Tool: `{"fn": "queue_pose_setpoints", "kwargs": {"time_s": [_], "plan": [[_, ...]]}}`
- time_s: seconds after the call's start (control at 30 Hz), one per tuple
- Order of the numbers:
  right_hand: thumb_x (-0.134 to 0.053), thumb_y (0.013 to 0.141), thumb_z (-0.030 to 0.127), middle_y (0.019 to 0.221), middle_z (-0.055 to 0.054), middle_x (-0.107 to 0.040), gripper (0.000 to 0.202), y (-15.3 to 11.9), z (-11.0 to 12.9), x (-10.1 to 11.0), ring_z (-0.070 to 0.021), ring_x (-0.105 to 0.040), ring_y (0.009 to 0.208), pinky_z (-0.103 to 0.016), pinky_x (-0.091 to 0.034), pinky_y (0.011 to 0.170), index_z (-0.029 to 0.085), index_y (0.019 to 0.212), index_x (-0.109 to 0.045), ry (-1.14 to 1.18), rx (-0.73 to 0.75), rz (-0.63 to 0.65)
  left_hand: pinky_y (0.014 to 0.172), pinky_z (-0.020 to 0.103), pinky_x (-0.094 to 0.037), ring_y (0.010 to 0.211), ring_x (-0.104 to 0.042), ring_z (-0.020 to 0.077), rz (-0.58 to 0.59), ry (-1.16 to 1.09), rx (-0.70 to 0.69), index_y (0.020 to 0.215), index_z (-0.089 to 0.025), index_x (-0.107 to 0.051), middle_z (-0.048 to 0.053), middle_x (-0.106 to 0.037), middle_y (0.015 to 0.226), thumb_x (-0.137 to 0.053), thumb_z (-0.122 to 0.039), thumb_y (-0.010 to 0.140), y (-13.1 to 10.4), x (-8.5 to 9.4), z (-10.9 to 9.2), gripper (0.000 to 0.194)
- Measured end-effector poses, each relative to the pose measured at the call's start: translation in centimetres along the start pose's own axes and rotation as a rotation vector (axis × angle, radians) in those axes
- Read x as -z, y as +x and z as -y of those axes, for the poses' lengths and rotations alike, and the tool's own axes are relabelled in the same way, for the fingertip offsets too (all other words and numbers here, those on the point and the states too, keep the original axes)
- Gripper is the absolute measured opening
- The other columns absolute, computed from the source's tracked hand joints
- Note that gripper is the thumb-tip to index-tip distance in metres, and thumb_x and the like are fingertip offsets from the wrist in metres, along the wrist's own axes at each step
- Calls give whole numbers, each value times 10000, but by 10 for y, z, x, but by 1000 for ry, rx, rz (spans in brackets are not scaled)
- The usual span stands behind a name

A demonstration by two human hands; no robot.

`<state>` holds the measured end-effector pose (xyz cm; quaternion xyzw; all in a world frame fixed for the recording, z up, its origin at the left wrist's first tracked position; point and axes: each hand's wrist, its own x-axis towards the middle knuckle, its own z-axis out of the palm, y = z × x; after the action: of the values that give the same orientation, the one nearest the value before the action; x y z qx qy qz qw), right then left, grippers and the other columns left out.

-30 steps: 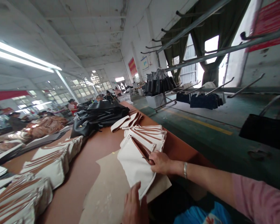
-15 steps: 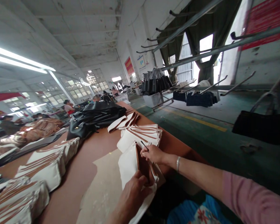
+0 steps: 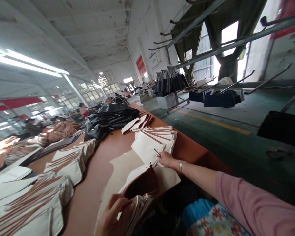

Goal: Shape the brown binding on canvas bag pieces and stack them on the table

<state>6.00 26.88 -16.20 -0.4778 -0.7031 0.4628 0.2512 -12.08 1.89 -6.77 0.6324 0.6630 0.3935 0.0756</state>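
Observation:
My left hand (image 3: 115, 213) is closed on the near edge of a cream pouch with a brown lining (image 3: 144, 182), whose mouth gapes toward me. My right hand (image 3: 166, 159) pinches a thin dark pen-like stick (image 3: 157, 151), its tip pointing up and left; I cannot tell exactly what it is. This hand is over the near edge of a fanned stack of cream pouches (image 3: 149, 142) with brown edges. Whether its fingers touch the stack is unclear. Under the open pouch lies a beige sheet (image 3: 124, 164) on the brown table (image 3: 93, 183).
More cream pouches (image 3: 73, 164) lie in overlapping rows at the left. Black bags (image 3: 110, 119) are heaped farther back, beside folded cream strips (image 3: 137, 124). A metal rack with prongs (image 3: 201, 59) stands on the right, with dark bags (image 3: 220, 99) hanging low. People work in the background.
My left hand has drawn the pouch down and toward me, its mouth now wider. My right hand has come out of the pouch to the stack, still holding the stick. The view has shifted left.

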Motion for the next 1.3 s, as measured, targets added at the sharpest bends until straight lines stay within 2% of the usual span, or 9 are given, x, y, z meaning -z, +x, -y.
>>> {"fn": "queue_pose_setpoints", "kwargs": {"time_s": [0.17,0.3,0.4,0.5,0.67,0.9,1.03,1.13,1.3], "plan": [[-496,950,288,903,-49,-647,212,-66,26,-14,-146,-612,785,-265,-491,719,113,981,-611,90,174,-82,574,220,-448,671,-575,151,-23,-30,38,690,-214,-654,3,-585,757,-574,-528,837,-2,-5,-8,356],[-545,906,437,802,-12,-634,292,-126,47,-18,-117,-561,662,-225,-432,613,150,940,-591,206,353,-28,616,240,-449,676,-556,153,-48,-33,25,671,-206,-634,-3,-569,736,-591,-517,829,2,-9,-9,352],[-647,814,477,717,4,-603,335,-144,58,-22,-121,-527,637,-228,-389,578,159,841,-546,193,376,-34,624,236,-456,708,-576,162,0,-57,32,694,-205,-642,4,-585,764,-629,-497,812,6,-13,-16,316],[-731,722,409,755,-8,-618,339,-140,61,-34,-137,-540,673,-238,-384,593,168,837,-521,95,305,-104,643,227,-467,739,-593,170,-8,-110,73,711,-203,-644,6,-600,781,-629,-508,810,7,-21,-26,321],[-655,737,240,837,-36,-638,248,-119,55,-52,-159,-585,738,-251,-416,644,175,920,-501,67,279,-223,736,237,-458,793,-605,175,-37,-106,148,766,-212,-636,-9,-611,811,-580,-495,857,5,-20,-39,302],[-545,810,205,721,5,-589,148,-106,43,-26,-129,-552,633,-229,-383,582,179,946,-494,23,438,-274,762,246,-446,792,-617,184,-151,48,201,881,-234,-649,-23,-646,834,-559,-572,836,11,35,-18,353],[-559,762,153,738,32,-590,283,-108,41,-22,-102,-544,616,-184,-382,543,191,1033,-489,62,489,-202,738,250,-451,748,-601,177,-159,82,132,811,-225,-629,-21,-622,797,-561,-551,836,9,39,-22,334],[-553,744,125,755,33,-601,330,-99,32,-16,-104,-554,634,-186,-395,581,199,1062,-505,-13,419,-227,815,279,-457,823,-620,202,-280,75,198,905,-229,-653,-4,-665,869,-533,-534,852,3,46,-36,333],[-553,693,61,870,-56,-645,372,-68,-15,18,-165,-590,778,-237,-385,679,146,1054,-528,-122,194,-364,935,310,-425,1001,-616,230,-370,55,193,978,-276,-665,-10,-679,1067,-572,-479,839,-9,89,-59,263]]}}
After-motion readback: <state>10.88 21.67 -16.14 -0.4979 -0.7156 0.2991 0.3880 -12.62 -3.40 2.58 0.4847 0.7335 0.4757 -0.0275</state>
